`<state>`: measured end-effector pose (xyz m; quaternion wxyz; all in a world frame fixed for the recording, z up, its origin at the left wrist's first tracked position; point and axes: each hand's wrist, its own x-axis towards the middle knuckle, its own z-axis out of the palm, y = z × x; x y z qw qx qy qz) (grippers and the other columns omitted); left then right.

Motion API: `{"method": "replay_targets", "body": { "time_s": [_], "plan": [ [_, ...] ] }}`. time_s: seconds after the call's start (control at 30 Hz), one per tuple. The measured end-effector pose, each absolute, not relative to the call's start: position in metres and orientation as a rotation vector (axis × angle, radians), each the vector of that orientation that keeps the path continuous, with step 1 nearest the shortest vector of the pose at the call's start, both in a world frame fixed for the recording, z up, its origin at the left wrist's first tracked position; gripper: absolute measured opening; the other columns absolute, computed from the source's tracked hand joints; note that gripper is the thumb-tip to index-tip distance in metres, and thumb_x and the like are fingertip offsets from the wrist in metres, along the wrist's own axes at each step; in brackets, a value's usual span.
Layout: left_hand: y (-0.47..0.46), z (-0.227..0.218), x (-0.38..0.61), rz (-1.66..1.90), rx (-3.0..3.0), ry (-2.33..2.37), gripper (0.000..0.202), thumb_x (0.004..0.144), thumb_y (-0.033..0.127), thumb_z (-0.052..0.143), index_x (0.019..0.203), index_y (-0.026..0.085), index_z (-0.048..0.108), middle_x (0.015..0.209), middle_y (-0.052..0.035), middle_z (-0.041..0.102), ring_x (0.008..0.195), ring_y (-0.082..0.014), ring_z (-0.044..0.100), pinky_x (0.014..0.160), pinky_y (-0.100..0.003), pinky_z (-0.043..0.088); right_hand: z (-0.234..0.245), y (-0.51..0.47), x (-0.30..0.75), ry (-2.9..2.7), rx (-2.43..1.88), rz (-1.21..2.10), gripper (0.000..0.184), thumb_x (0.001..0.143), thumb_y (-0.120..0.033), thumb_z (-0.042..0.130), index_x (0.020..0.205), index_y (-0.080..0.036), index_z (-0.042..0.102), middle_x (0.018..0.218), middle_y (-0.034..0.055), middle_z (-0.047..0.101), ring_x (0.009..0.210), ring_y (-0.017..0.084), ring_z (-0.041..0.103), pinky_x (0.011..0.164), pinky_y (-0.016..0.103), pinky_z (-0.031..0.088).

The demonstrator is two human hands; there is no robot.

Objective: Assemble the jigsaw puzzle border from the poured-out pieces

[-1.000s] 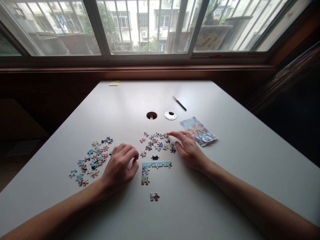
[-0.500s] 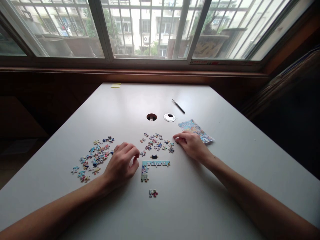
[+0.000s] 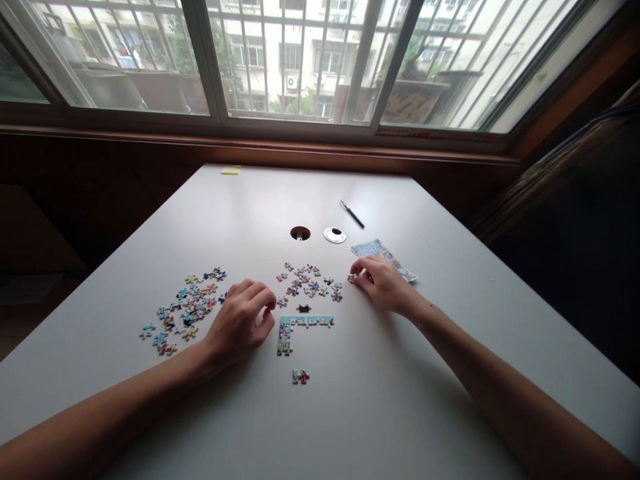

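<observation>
My left hand (image 3: 243, 319) rests on the white table (image 3: 350, 413) with its fingers curled, just left of an L-shaped joined puzzle corner (image 3: 299, 326). I cannot see anything inside it. My right hand (image 3: 381, 283) lies with curled fingers at the right edge of a small scatter of loose puzzle pieces (image 3: 307, 283), its fingertips pinched on a small piece (image 3: 351, 278). A bigger heap of puzzle pieces (image 3: 186, 310) lies to the left of my left hand. A small joined cluster (image 3: 300, 377) sits nearer me.
A colourful printed picture sheet (image 3: 383, 257) lies just behind my right hand. Farther back are a round cable hole (image 3: 300, 233), its silver cover (image 3: 335, 235), a pen (image 3: 352, 214) and a yellow sticky pad (image 3: 231, 171). Windows run along the far wall.
My right hand drew back from the scatter's top, curled its stretched fingers and settled at the scatter's right edge. My left hand stayed put. The camera view shifted slightly.
</observation>
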<state>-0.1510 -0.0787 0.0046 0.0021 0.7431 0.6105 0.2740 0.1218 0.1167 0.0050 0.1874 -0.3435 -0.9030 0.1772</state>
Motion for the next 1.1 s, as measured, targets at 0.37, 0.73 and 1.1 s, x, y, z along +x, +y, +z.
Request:
{"method": "replay_targets", "body": {
  "time_s": [0.37, 0.73, 1.1],
  "plan": [
    [-0.080, 0.004, -0.153, 0.990, 2.339, 1.788, 0.013, 0.082, 0.006, 0.051, 0.080, 0.019, 0.054, 0.086, -0.0034, 0.062, 0.090, -0.0209, 0.053, 0.083, -0.036, 0.042, 0.015, 0.120, 0.127, -2.703, -0.880, 0.512, 0.017, 0.084, -0.019, 0.059, 0.093, -0.022, 0.073, 0.089, 0.0051, 0.065, 0.079, 0.019, 0.061, 0.080, 0.036, 0.048],
    [-0.078, 0.007, -0.152, 0.998, 2.267, 1.736, 0.014, 0.080, 0.004, 0.050, 0.080, 0.017, 0.054, 0.087, -0.0036, 0.062, 0.089, -0.0199, 0.051, 0.083, -0.035, 0.043, 0.015, 0.120, 0.129, -2.714, -0.970, 0.625, 0.019, 0.086, -0.029, 0.057, 0.098, -0.022, 0.069, 0.104, 0.0076, 0.058, 0.073, 0.015, 0.058, 0.078, 0.034, 0.048],
    [-0.080, 0.001, -0.153, 1.041, 2.441, 1.545, 0.011, 0.084, 0.010, 0.056, 0.088, 0.018, 0.062, 0.091, -0.0046, 0.065, 0.090, -0.0190, 0.056, 0.083, -0.035, 0.047, 0.028, 0.099, 0.115, -2.422, -0.957, 1.214, 0.018, 0.082, -0.036, 0.065, 0.089, -0.018, 0.066, 0.073, 0.0014, 0.064, 0.067, 0.014, 0.057, 0.060, 0.028, 0.044]
  ]
}}
